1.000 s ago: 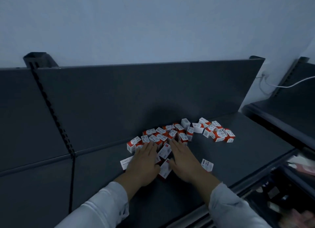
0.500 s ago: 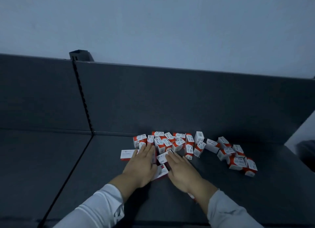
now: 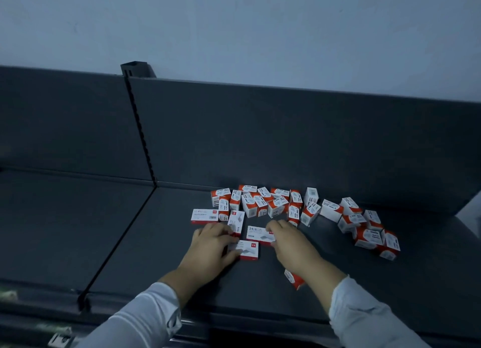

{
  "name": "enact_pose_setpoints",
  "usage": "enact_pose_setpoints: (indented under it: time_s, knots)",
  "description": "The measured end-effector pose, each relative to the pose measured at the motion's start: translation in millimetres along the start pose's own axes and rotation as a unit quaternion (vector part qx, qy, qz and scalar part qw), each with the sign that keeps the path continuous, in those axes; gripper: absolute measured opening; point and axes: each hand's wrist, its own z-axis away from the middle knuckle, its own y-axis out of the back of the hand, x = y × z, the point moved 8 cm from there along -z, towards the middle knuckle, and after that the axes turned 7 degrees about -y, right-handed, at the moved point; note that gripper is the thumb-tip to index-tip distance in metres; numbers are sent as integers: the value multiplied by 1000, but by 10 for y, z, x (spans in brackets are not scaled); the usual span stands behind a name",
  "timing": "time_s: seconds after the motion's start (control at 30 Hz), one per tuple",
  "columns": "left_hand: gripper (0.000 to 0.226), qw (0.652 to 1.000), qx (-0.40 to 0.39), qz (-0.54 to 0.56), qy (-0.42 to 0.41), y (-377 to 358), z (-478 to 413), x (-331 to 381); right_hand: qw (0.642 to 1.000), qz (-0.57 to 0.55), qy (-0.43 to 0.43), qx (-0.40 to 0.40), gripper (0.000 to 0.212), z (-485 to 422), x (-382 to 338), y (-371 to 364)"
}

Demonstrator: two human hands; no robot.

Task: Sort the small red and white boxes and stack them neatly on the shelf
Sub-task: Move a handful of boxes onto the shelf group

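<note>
Flat box (image 3: 257,233) marked "24/6" at right hand (image 3: 295,245); "PAPER CLIPS" cube boxes (image 3: 220,197) behind.

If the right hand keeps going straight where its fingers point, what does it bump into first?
Most likely the flat box marked 24/6: the right hand has curled fingertips on its edge. Past it lies the pile of small boxes; depth is unclear. The left hand grips a second flat box.

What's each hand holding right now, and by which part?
The left hand pinches the left end of a flat box; the right hand grips the right end of the 24/6 box. Both lie on the shelf.
</note>
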Motion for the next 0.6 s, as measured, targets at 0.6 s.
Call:
enact_pose_setpoints:
  time_s: [0.6]
  knots:
    - [61,987,-10,161,29,-119,21,-363,985,-167,42,3,38,164,-434,-163]
